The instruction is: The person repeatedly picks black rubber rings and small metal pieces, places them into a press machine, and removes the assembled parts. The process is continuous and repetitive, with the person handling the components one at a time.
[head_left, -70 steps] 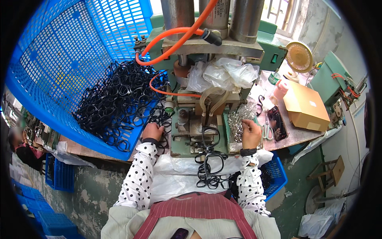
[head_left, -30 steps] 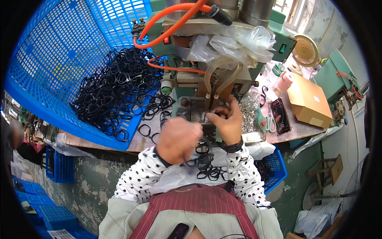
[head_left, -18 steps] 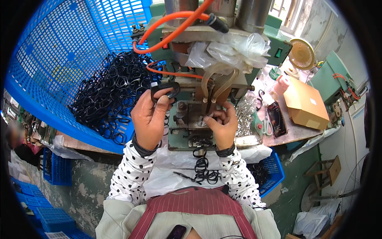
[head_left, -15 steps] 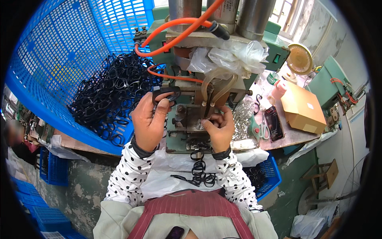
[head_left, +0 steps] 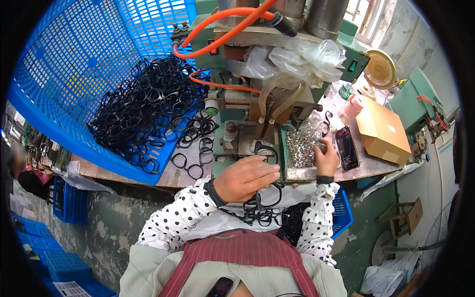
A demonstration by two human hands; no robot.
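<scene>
Left hand [head_left: 246, 178] is curled over a black frame [head_left: 267, 190], gripping it just in front of the green press [head_left: 247, 141], with a loose bunch of more frames lying in the lap below. Right hand [head_left: 326, 156] is out at the tray [head_left: 297, 173] of small silvery parts [head_left: 302, 143], fingers pinched together at the heap's edge. It looks like it is picking one up, though the piece itself is too small to make out.

The trick here, I'd say, is to keep that frame steady and level near the fixture while the right hand brings a single part across, not a clump (those bits look prone to sticking together). A light pinch should do. Hands are best kept clear of the press head above, where the clear bag [head_left: 297, 57] and orange hose [head_left: 222, 24] hang down.

Further out: the big blue basket [head_left: 64, 74] to the left spills a pile of frames [head_left: 143, 114] onto the surface [head_left: 173, 175]. Right of the tray sit a dark phone [head_left: 346, 147], a cardboard box [head_left: 381, 129] and a pink cup [head_left: 352, 106].
</scene>
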